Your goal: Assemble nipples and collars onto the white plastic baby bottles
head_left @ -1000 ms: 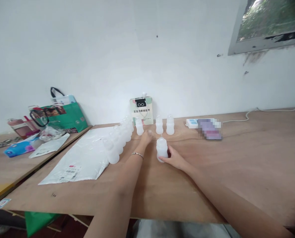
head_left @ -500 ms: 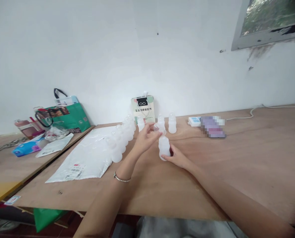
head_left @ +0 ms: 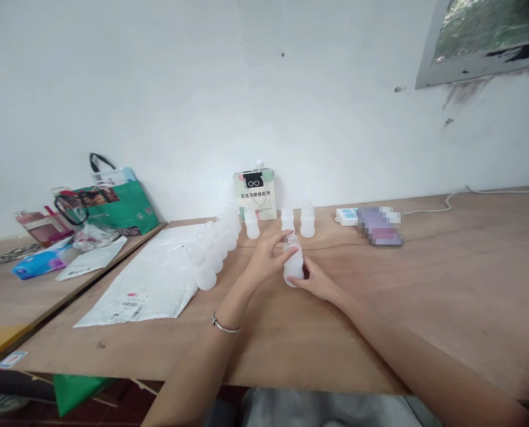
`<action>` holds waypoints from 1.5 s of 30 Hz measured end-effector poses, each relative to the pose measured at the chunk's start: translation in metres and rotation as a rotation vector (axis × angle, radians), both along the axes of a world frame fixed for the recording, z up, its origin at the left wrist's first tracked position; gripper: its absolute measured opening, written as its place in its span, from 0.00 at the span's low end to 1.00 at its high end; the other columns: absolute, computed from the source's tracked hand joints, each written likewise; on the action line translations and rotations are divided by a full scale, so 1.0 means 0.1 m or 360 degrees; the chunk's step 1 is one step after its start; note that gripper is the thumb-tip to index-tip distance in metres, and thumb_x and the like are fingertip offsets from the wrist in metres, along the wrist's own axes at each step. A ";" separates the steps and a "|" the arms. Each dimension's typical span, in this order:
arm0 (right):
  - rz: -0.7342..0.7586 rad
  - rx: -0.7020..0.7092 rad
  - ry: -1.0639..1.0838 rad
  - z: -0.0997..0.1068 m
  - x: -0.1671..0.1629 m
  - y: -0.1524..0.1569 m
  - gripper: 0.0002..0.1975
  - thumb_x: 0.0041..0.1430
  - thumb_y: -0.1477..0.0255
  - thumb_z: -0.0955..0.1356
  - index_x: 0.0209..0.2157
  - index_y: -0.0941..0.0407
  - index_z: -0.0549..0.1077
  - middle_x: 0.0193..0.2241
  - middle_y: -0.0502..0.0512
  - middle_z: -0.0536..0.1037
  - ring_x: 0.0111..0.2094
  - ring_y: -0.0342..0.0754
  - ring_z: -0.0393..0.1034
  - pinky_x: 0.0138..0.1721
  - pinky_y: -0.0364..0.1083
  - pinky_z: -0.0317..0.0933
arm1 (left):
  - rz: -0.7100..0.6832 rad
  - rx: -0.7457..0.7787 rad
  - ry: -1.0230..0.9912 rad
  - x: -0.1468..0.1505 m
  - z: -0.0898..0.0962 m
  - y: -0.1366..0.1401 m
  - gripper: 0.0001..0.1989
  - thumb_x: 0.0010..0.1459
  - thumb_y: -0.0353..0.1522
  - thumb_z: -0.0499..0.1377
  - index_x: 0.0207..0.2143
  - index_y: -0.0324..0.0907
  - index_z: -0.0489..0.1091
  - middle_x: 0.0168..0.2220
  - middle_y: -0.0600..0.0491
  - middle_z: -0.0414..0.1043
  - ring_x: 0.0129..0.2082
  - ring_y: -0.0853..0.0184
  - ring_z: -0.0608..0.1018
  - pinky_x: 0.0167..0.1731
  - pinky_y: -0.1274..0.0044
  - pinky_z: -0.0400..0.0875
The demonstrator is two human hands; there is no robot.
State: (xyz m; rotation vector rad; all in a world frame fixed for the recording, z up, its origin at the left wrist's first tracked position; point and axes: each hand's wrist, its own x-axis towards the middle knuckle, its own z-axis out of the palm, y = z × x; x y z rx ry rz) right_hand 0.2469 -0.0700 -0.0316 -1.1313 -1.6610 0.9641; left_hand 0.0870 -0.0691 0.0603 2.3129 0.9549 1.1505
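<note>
A small frosted white bottle (head_left: pixel 293 271) with a waisted body stands upright on the table in front of me. Wrapped around its lower right side is my right hand (head_left: pixel 316 281). From the left, my left hand (head_left: pixel 268 256) pinches a clear domed cap (head_left: pixel 292 239) at the bottle's top; whether the cap is seated cannot be made out. Just behind are matching capped bottles, one near my fingers (head_left: pixel 287 219), one to its right (head_left: pixel 308 220) and one to its left (head_left: pixel 252 223). Several more form a slanted row (head_left: pixel 206 276) to the left.
A white plastic mailer (head_left: pixel 153 273) lies left of the row. At the wall stands a paper bag (head_left: pixel 255 204). A white box (head_left: pixel 347 217) and a blurred purple item (head_left: pixel 380 226) lie to the right. Across a table gap sits a green bag (head_left: pixel 131 207).
My left hand has brought the clear cap down and toward me, from above and behind the bottle onto its top. My right hand keeps its grip. The view has shifted slightly.
</note>
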 end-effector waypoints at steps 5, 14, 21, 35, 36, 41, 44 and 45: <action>0.0013 0.0003 -0.0016 0.00 -0.01 0.00 0.24 0.46 0.66 0.69 0.46 0.57 0.64 0.39 0.56 0.73 0.37 0.49 0.69 0.36 0.48 0.64 | -0.0051 -0.0090 -0.0098 0.02 -0.09 0.06 0.18 0.53 0.39 0.56 0.46 0.44 0.65 0.44 0.51 0.70 0.45 0.65 0.72 0.47 0.72 0.66; 0.0004 0.0070 -0.0007 0.04 -0.01 -0.04 0.23 0.46 0.66 0.69 0.46 0.57 0.65 0.39 0.56 0.73 0.39 0.50 0.68 0.39 0.49 0.63 | -0.0086 -0.0061 -0.0219 0.06 -0.20 0.07 0.17 0.54 0.38 0.56 0.45 0.41 0.64 0.45 0.50 0.69 0.47 0.66 0.70 0.49 0.72 0.63; -0.0009 0.0024 -0.0026 -0.01 0.00 0.00 0.22 0.47 0.65 0.69 0.44 0.57 0.65 0.38 0.55 0.74 0.38 0.49 0.69 0.37 0.48 0.64 | -0.0061 -0.0074 -0.0252 0.10 -0.23 0.10 0.14 0.54 0.37 0.55 0.43 0.42 0.66 0.43 0.51 0.70 0.45 0.66 0.71 0.49 0.72 0.63; -0.0709 0.0236 -0.0281 -0.16 0.30 0.29 0.23 0.44 0.60 0.69 0.41 0.57 0.68 0.37 0.57 0.74 0.37 0.51 0.69 0.37 0.50 0.63 | 0.0042 -0.0423 -0.0375 -0.02 -0.54 0.16 0.33 0.52 0.43 0.57 0.57 0.44 0.51 0.59 0.44 0.54 0.58 0.61 0.59 0.56 0.66 0.54; -0.0822 0.0236 -0.0308 -0.17 0.39 0.36 0.23 0.43 0.60 0.69 0.40 0.57 0.68 0.37 0.58 0.74 0.37 0.52 0.69 0.38 0.50 0.63 | 0.0064 -0.0437 -0.0363 -0.03 -0.57 0.18 0.32 0.52 0.43 0.56 0.57 0.44 0.52 0.58 0.44 0.55 0.58 0.61 0.60 0.56 0.66 0.55; -0.1199 0.0203 -0.0299 -0.11 0.79 0.72 0.25 0.46 0.60 0.66 0.43 0.61 0.65 0.42 0.67 0.71 0.43 0.58 0.67 0.41 0.53 0.60 | 0.0091 -0.0441 -0.0243 -0.01 -0.66 0.21 0.30 0.52 0.45 0.55 0.55 0.45 0.54 0.57 0.45 0.58 0.56 0.61 0.62 0.54 0.66 0.57; -0.1318 0.0196 -0.0289 -0.09 0.87 0.93 0.26 0.45 0.62 0.67 0.44 0.62 0.63 0.44 0.68 0.70 0.45 0.60 0.66 0.42 0.53 0.59 | 0.0086 -0.0396 -0.0159 -0.01 -0.69 0.22 0.29 0.52 0.45 0.55 0.55 0.45 0.55 0.56 0.46 0.59 0.56 0.61 0.63 0.55 0.66 0.57; -0.1341 0.0196 -0.0286 -0.09 0.87 0.99 0.27 0.44 0.62 0.67 0.45 0.62 0.62 0.44 0.69 0.70 0.45 0.60 0.66 0.42 0.53 0.59 | 0.0090 -0.0390 -0.0145 -0.01 -0.70 0.22 0.29 0.52 0.45 0.55 0.55 0.45 0.55 0.56 0.46 0.59 0.56 0.61 0.63 0.55 0.66 0.57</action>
